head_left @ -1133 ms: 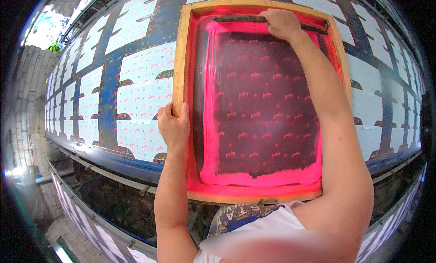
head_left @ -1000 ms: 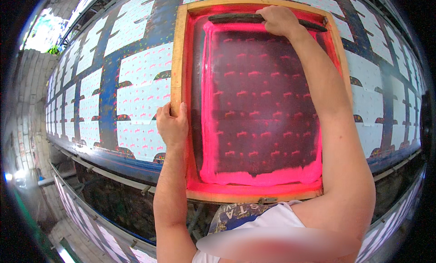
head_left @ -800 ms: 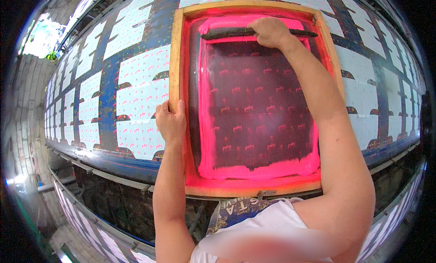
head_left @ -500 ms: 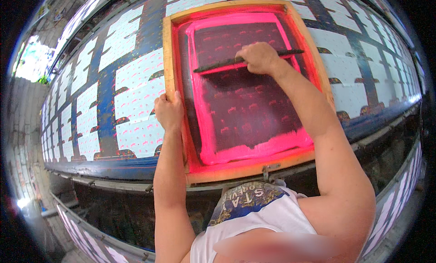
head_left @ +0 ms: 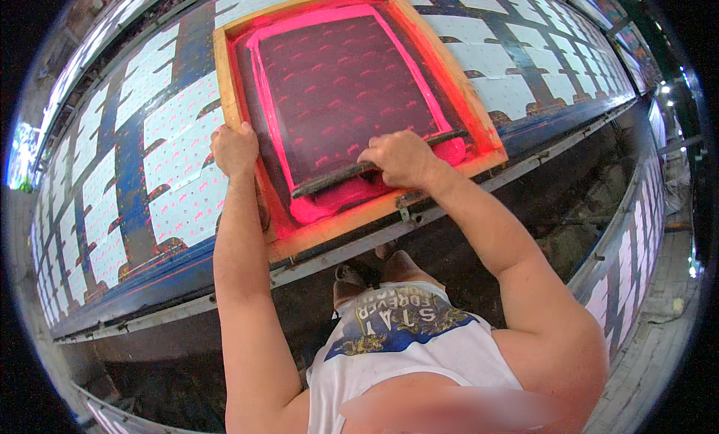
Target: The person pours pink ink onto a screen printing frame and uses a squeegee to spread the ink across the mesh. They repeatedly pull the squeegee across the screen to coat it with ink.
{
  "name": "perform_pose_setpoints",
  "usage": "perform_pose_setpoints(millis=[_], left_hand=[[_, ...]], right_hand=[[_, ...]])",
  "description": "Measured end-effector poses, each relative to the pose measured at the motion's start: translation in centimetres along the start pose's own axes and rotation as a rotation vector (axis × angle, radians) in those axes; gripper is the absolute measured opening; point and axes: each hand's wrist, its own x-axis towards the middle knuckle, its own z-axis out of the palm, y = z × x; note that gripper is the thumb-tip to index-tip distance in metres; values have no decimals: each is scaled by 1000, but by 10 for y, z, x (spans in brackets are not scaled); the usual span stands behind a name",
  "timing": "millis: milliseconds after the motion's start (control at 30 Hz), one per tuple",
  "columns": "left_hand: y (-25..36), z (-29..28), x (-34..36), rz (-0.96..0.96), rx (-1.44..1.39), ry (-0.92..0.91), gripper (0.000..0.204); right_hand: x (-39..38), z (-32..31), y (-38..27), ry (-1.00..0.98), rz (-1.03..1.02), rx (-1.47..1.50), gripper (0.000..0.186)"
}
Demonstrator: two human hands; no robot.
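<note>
A wooden-framed printing screen (head_left: pixel 329 97) lies flat on the long table, its mesh dark with rows of small pink motifs. Bright pink ink (head_left: pixel 320 209) lines the inner sides and pools along the near end. My right hand (head_left: pixel 404 158) is closed around a long dark squeegee (head_left: pixel 329 181), which lies across the mesh close to the frame's near side. On the frame's left rail, my left hand (head_left: pixel 235 149) is closed, gripping the wood. The squeegee's lower edge is partly hidden by ink and by my right hand.
White printed sheets (head_left: pixel 180 164) with pink marks lie in rows on the blue table (head_left: pixel 131 209), left and right of the screen. A metal rail (head_left: pixel 352 243) with a bracket (head_left: pixel 404 209) runs along the near edge. Another table of sheets (head_left: pixel 636 247) stands at the right.
My right hand has drawn the squeegee from the middle of the mesh to its near end. Pink ink has gathered there. My left hand still grips the frame; the view has shifted.
</note>
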Motion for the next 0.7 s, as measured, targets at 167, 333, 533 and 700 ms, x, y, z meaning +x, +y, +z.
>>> perform_pose_setpoints(millis=[167,333,533,700], left_hand=[[8,-7,-5,2,50,0,52],[2,3,-3,42,140,28,49],[-16,15,12,42,329,-92,62],[-8,17,14,50,350,-31,58]], right_hand=[[-39,13,-24,75,-25,-73,32],[-70,20,-26,193,-121,108,52],[-104,4,36,190,-250,403,42],[-144,-1,124,483,-84,391,35]])
